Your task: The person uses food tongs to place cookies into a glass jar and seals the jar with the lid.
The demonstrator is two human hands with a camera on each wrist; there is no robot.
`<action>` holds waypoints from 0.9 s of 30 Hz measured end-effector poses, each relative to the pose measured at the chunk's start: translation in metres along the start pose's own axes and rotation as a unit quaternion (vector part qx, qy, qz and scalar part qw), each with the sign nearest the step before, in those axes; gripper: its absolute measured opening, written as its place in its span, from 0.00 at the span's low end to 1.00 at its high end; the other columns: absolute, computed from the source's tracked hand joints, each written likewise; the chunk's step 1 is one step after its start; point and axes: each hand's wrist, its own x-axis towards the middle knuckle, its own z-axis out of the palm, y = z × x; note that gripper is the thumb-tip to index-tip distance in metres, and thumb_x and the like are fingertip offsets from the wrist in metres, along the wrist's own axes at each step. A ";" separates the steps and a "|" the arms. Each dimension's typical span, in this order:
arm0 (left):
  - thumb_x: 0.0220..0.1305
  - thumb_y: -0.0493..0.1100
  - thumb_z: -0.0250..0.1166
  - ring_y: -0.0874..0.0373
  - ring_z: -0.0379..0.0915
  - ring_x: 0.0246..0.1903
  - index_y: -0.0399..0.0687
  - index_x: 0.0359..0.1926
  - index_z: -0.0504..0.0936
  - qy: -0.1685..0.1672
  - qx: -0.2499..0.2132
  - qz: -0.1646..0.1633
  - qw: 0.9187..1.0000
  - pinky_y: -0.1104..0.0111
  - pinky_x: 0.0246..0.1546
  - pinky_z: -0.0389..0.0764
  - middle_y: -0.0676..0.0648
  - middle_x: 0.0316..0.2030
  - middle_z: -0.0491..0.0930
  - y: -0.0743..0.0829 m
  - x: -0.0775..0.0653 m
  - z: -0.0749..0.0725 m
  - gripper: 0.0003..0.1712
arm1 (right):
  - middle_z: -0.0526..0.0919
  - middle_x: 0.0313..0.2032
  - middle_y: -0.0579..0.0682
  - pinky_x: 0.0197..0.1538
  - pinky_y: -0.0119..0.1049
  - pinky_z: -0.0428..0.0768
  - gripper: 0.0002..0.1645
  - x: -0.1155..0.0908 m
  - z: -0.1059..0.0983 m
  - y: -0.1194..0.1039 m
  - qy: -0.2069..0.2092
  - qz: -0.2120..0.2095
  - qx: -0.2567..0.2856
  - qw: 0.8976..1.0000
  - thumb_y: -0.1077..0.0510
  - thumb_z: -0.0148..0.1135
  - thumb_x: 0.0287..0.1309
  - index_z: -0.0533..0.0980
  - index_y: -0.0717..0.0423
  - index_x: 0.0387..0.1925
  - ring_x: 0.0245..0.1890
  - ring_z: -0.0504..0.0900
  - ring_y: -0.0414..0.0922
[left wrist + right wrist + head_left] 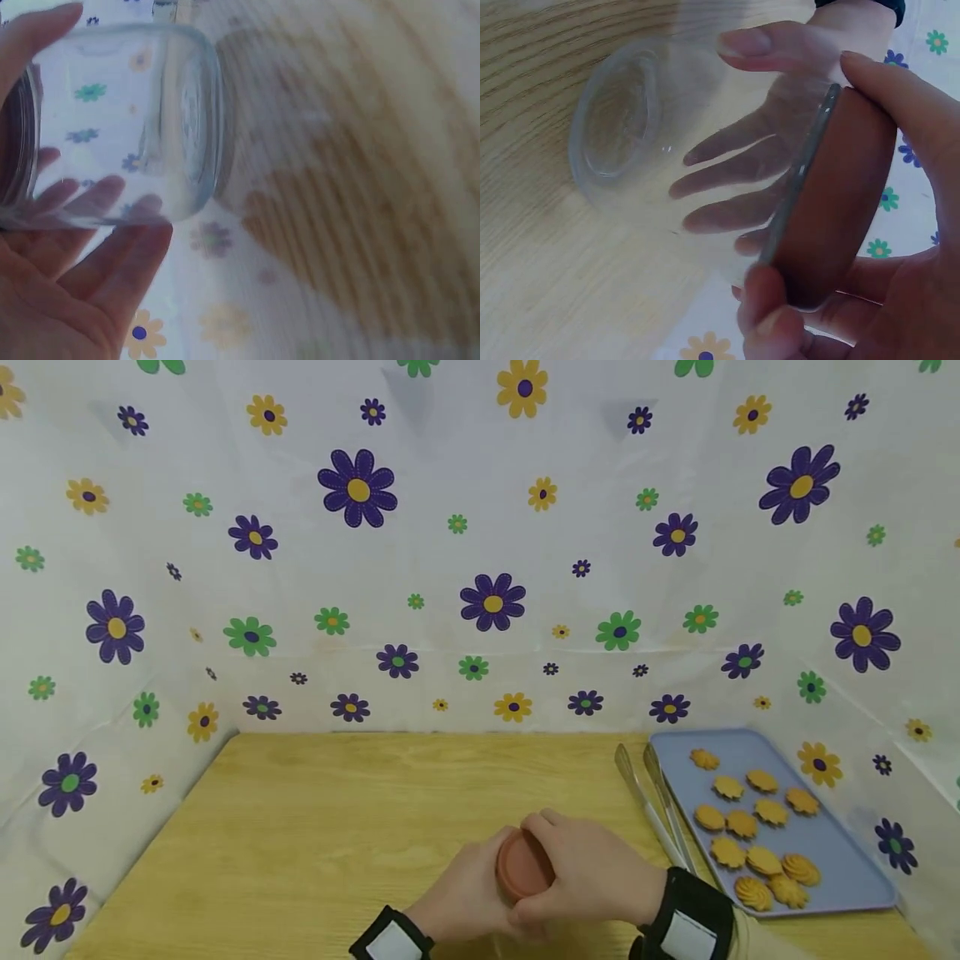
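A clear glass jar [127,90] with a reddish-brown lid [525,865] is between both hands near the table's front edge. My left hand [468,889] grips the glass body, its thumb on one side and its fingers wrapped round the other. Around the lid's rim curl the thumb and fingers of my right hand [592,868]. In the right wrist view the lid [840,195] sits on the jar's mouth, and the left fingers show through the glass. No contents are visible in the jar. Its base stands close over the wooden table in the left wrist view.
To the right lies a blue-grey tray [862,885] with several cookies [741,824] on it. Metal tongs [660,810] with pale handles rest along the tray's left edge. Flower-patterned sheeting [420,552] encloses the back and sides of the wooden table [337,802].
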 end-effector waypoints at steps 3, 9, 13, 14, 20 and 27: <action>0.44 0.62 0.81 0.67 0.79 0.45 0.68 0.62 0.70 -0.003 0.007 0.005 1.000 0.71 0.45 0.82 0.59 0.49 0.81 -0.001 0.002 -0.005 0.44 | 0.77 0.40 0.38 0.35 0.29 0.78 0.43 0.002 -0.007 -0.001 -0.014 -0.018 -0.007 1.000 0.29 0.74 0.41 0.74 0.46 0.55 0.33 0.76 0.34; 0.45 0.56 0.82 0.65 0.78 0.52 0.71 0.65 0.71 -0.036 -0.029 0.019 0.999 0.69 0.53 0.80 0.61 0.55 0.80 -0.003 0.004 -0.006 0.45 | 0.76 0.58 0.45 0.46 0.30 0.81 0.44 0.000 -0.028 -0.002 -0.071 -0.134 -0.033 0.988 0.45 0.78 0.49 0.70 0.37 0.68 0.45 0.79 0.37; 0.48 0.53 0.81 0.64 0.78 0.54 0.69 0.65 0.71 -0.054 -0.053 0.020 0.997 0.69 0.54 0.79 0.60 0.58 0.78 -0.005 0.002 -0.005 0.43 | 0.72 0.64 0.51 0.44 0.31 0.81 0.41 0.001 -0.030 -0.010 -0.064 -0.136 -0.055 0.987 0.38 0.74 0.51 0.70 0.32 0.67 0.44 0.81 0.39; 0.48 0.53 0.81 0.64 0.77 0.54 0.70 0.65 0.70 -0.055 -0.052 0.018 0.997 0.69 0.54 0.79 0.60 0.58 0.78 -0.005 0.002 -0.004 0.43 | 0.75 0.61 0.52 0.41 0.30 0.81 0.39 0.002 -0.027 -0.013 -0.048 -0.121 -0.070 0.989 0.34 0.71 0.51 0.73 0.35 0.65 0.41 0.81 0.39; 0.50 0.55 0.80 0.65 0.78 0.51 0.72 0.69 0.65 -0.057 -0.040 0.007 0.998 0.70 0.51 0.81 0.60 0.56 0.79 -0.008 0.001 -0.002 0.47 | 0.77 0.33 0.46 0.24 0.28 0.74 0.39 0.007 -0.010 -0.024 0.015 -0.051 -0.181 0.982 0.25 0.63 0.51 0.78 0.52 0.48 0.22 0.72 0.38; 0.48 0.53 0.81 0.64 0.77 0.55 0.71 0.65 0.70 -0.049 -0.056 0.002 0.997 0.68 0.56 0.78 0.61 0.58 0.78 -0.008 0.000 -0.005 0.44 | 0.68 0.68 0.51 0.46 0.32 0.81 0.47 0.005 -0.028 -0.019 -0.087 -0.141 -0.083 0.983 0.39 0.76 0.48 0.67 0.40 0.69 0.51 0.79 0.45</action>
